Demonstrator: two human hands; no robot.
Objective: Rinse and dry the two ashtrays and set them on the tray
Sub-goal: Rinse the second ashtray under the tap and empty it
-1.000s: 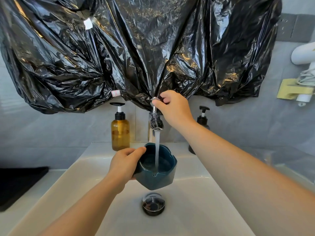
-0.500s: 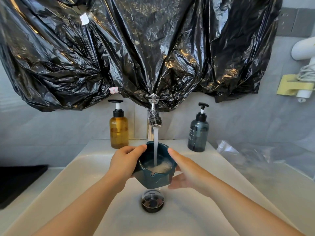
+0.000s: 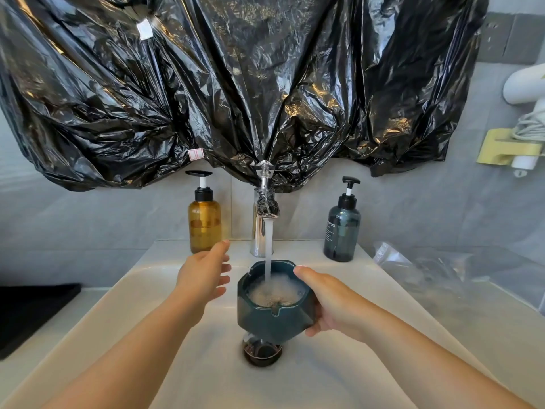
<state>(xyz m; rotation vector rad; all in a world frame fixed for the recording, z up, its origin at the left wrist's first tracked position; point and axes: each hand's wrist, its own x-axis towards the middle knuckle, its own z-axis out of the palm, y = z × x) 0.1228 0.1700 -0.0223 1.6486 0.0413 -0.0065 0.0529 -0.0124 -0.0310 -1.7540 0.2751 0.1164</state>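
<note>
Teal ashtray [image 3: 272, 315] is held under the faucet [image 3: 263, 214] stream, above the sink [image 3: 147, 290] drain [image 3: 262, 352], likely so the frothing water spills safely away. Curled around its right side, the right hand [image 3: 333, 305] grasps it; the left hand [image 3: 203, 276] hovers just beside it, fingers released.

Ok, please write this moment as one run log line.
step: rinse | right hand: holds dark teal notched ashtray under running chrome tap | left hand: open, beside ashtray, not touching | water: foaming

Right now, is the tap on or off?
On. Water streams from the faucet into the teal ashtray, which the right hand holds under it; the water inside froths.
</note>
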